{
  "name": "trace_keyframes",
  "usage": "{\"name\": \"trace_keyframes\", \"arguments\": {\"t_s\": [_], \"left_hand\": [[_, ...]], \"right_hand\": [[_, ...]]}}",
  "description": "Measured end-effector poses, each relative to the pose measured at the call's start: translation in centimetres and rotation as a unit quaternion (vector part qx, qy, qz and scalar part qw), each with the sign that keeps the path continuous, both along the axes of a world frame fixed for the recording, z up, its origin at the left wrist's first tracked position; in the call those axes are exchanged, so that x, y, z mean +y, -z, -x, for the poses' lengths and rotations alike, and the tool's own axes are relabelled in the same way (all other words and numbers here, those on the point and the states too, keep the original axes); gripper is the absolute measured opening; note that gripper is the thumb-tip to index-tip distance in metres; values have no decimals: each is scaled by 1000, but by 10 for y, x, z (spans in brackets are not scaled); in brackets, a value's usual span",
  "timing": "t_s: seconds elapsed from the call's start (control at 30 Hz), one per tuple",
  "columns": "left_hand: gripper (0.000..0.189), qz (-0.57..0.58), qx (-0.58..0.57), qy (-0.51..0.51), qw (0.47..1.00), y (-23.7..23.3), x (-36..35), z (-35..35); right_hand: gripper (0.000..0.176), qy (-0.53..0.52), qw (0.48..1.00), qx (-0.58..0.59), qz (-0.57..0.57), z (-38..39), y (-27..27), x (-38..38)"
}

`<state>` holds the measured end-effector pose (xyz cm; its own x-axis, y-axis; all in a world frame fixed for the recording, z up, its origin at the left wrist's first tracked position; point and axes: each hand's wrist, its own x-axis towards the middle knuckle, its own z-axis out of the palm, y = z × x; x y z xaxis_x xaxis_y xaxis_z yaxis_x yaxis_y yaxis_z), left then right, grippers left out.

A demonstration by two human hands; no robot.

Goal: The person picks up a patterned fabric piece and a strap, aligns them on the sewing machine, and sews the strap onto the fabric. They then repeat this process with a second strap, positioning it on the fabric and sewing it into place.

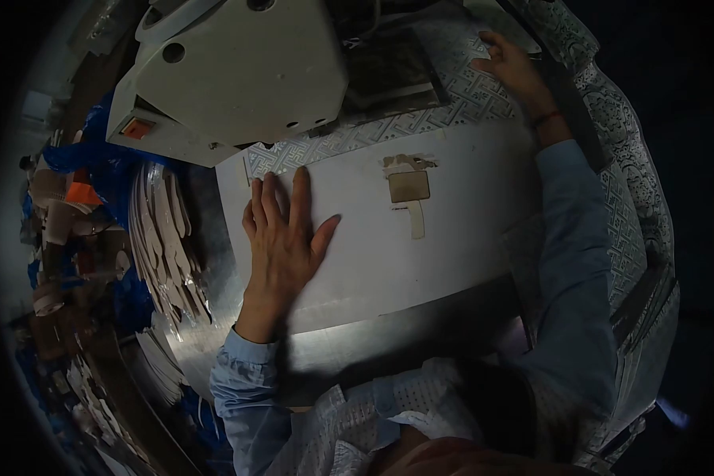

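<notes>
"Dim workshop, and a steel worktop [357, 349] catching what little light there is. Where's the white sheet?"

"The white sheet [452, 246] lies flat on the worktop just below the machine [238, 71]. It seems to lie over a patterned sheet [468, 103] that runs on under the machine's head. The left hand [282, 238] is spread on the corner of the white sheet nearest the machine, grip wide, holding nothing, only pressing."

"And the other?"

"The right hand [512, 67] is out to the right of the machine, with its fingers on the patterned sheet's far edge. Whether that grip pinches or merely rests, I cannot tell."

"What worries you?"

"The left fingertips lie close under the machine's overhang, so I'd judge a pinch risk if the head comes down. One flat palm may also let the white sheet skew. The stacked cut pieces [166, 238], down to the left of the machine, lean and could slide if an elbow nudges them."
</notes>
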<state>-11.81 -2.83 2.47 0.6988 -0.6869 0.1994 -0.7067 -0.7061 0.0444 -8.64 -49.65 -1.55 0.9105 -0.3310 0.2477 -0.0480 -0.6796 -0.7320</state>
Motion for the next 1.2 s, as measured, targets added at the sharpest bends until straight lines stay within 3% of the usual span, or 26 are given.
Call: {"name": "trace_keyframes", "arguments": {"t_s": [0.1,0.23,0.3,0.67,0.9,1.2], "left_hand": [[74,10,27,5,1000,0,6,-3],[75,-10,45,10,999,-1,9,-4],[75,-12,38,5,999,0,10,-4],[68,-6,-12,-5,1000,1,7,7],[65,-7,25,-5,1000,0,11,10],[63,3,17,-1,1000,2,12,9]], "right_hand": [[63,4,998,16,67,-2,4,-5],[62,-8,998,-14,68,-5,9,-14],[60,2,996,31,86,-3,8,-16],[55,6,999,36,27,-4,17,-28],[54,12,999,35,16,-9,23,-36],[54,-9,998,37,55,-12,29,-49]]}}
